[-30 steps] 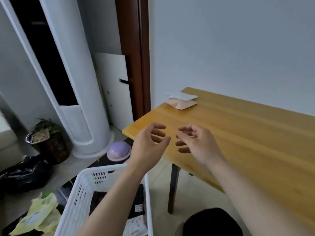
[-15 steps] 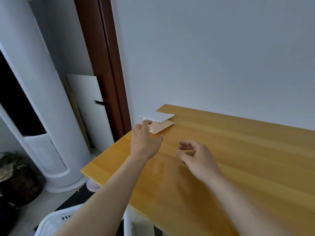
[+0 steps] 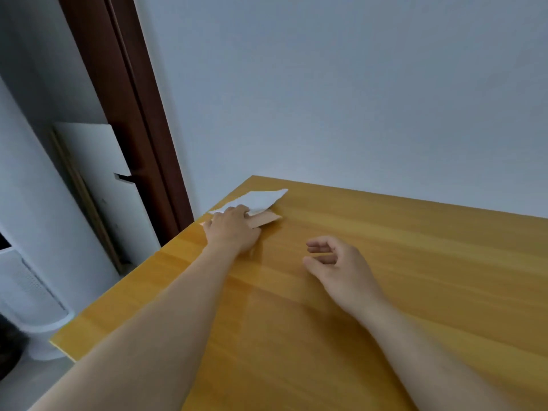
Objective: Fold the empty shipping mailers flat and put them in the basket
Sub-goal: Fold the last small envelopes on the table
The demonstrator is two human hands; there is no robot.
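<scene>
A white mailer [image 3: 261, 200] lies on top of a tan mailer [image 3: 265, 218] at the far left corner of the wooden table [image 3: 385, 262]. My left hand [image 3: 232, 229] reaches onto this small stack, its fingers curled over the near edge of the white mailer and its thumb beside the tan one. The fingertips are hidden behind the knuckles. My right hand [image 3: 341, 268] hovers over the middle of the table, fingers loosely curled, holding nothing. The basket is out of view.
A grey wall stands right behind the table. Left of the table are a dark brown door frame [image 3: 127, 114], a white board [image 3: 100, 185] leaning against it, and a white tower appliance [image 3: 26, 262] on the floor.
My view rose from the basket and floor to the table. My left hand reached forward onto the mailers and the white one now looks tipped up. My right hand stayed over the table.
</scene>
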